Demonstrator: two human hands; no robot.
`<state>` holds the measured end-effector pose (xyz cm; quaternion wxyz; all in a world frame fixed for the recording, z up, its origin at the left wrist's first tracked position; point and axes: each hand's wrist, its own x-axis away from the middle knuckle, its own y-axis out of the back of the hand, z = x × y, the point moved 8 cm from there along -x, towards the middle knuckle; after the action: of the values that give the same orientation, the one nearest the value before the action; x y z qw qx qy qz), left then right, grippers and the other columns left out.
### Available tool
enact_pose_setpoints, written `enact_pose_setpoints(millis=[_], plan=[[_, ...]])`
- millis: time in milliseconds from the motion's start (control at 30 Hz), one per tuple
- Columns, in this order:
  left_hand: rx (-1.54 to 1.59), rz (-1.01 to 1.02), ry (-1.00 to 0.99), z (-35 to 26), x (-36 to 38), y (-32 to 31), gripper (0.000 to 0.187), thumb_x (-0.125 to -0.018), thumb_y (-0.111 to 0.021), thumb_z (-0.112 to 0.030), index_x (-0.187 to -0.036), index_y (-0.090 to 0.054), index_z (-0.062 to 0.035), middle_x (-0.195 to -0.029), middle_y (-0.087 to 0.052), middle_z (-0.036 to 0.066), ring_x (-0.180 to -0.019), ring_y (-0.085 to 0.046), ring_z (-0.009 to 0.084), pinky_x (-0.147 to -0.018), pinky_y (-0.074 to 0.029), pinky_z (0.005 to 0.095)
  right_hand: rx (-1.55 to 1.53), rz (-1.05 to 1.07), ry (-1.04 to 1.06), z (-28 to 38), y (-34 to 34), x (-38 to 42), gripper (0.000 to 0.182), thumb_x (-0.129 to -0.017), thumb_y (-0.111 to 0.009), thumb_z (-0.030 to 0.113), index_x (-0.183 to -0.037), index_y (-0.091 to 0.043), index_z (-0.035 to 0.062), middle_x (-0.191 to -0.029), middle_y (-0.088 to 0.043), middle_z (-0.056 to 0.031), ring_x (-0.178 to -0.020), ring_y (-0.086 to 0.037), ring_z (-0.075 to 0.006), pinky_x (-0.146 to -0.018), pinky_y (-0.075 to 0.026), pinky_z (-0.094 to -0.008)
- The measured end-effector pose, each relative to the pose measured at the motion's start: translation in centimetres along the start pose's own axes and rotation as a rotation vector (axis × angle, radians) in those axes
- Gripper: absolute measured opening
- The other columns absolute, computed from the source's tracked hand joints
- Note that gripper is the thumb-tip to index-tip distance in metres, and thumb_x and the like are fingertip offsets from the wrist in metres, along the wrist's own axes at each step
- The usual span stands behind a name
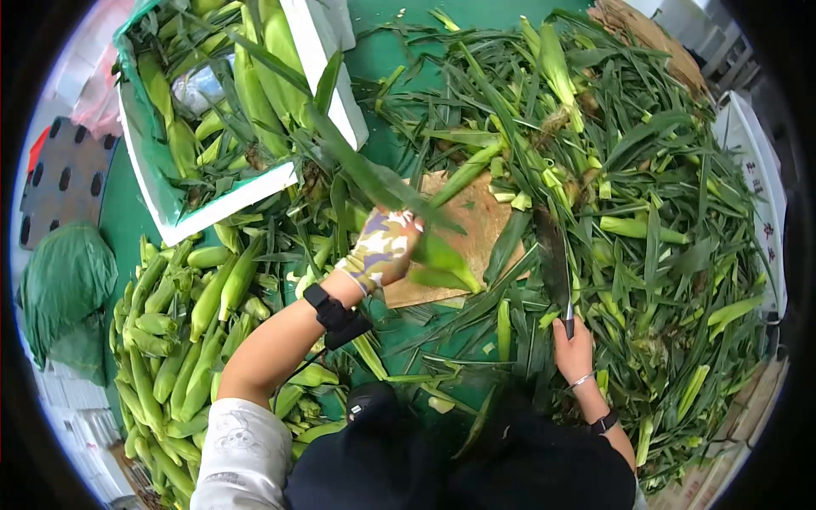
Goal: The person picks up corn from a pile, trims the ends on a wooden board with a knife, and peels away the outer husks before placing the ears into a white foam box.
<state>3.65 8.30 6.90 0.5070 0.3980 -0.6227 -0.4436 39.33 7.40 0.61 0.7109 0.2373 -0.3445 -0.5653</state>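
Observation:
My left hand (384, 248), in a patterned glove, grips a corn ear (438, 251) with long green leaves, held over a wooden cutting board (476, 223). The ear is blurred. My bare right hand (575, 347) holds the handle of a large knife (552, 259), whose dark blade points away from me, to the right of the board and apart from the ear.
A white foam box (242, 194) of untrimmed corn stands at the upper left. Trimmed ears (183, 323) are piled at the left. A heap of cut leaves and stalk ends (646, 187) covers the right. A green bag (64, 285) lies far left.

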Motion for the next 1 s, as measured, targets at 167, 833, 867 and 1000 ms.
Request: enact_pose_setpoints(millis=[167,833,867,1000], plan=[[0.175,-0.36,-0.148,-5.1,0.0,1.1,0.042,-0.061,-0.064,-0.015,-0.101,-0.059,-0.0018,-0.103,-0.054,0.02,-0.097,-0.052,0.0359,-0.085,-0.042,0.0437,-0.145,-0.023,-0.036,0.6,-0.7,-1.3,0.031,-0.089,-0.061,0.025,-0.076,-0.049,-0.0018,-0.054,-0.047,-0.0156,-0.047,-0.045,-0.0298,-0.049,-0.036,-0.0404],[0.195,-0.401,0.499,-0.2,11.3,-11.8,0.068,-0.064,-0.077,-0.028,-0.122,-0.049,-0.0066,-0.111,-0.053,0.015,-0.107,-0.048,0.0327,-0.096,-0.035,0.0453,-0.025,0.102,0.305,9.4,-4.4,-2.1,0.03,-0.09,-0.061,0.027,-0.081,-0.047,0.002,-0.063,-0.057,-0.0227,-0.061,-0.057,-0.046,-0.053,-0.043,-0.0496],[0.182,-0.345,0.483,0.7,10.9,-11.6,0.067,-0.063,-0.077,-0.028,-0.12,-0.05,-0.0073,-0.109,-0.054,0.015,-0.105,-0.049,0.0328,-0.094,-0.037,0.0442,-0.029,0.101,0.313,9.3,-5.1,-3.1,0.03,-0.09,-0.061,0.027,-0.081,-0.047,0.002,-0.063,-0.057,-0.0227,-0.061,-0.057,-0.046,-0.053,-0.043,-0.0496],[0.156,-0.267,0.314,3.3,9.5,-8.6,0.041,-0.074,-0.067,-0.023,-0.107,-0.052,-0.0042,-0.094,-0.06,0.016,-0.083,-0.061,0.0324,-0.074,-0.048,0.0412,-0.001,0.026,0.29,12.4,-3.0,-6.5,0.034,-0.092,-0.058,0.03,-0.081,-0.05,-0.0005,-0.058,-0.055,-0.0191,-0.051,-0.057,-0.0354,-0.049,-0.043,-0.0428]])
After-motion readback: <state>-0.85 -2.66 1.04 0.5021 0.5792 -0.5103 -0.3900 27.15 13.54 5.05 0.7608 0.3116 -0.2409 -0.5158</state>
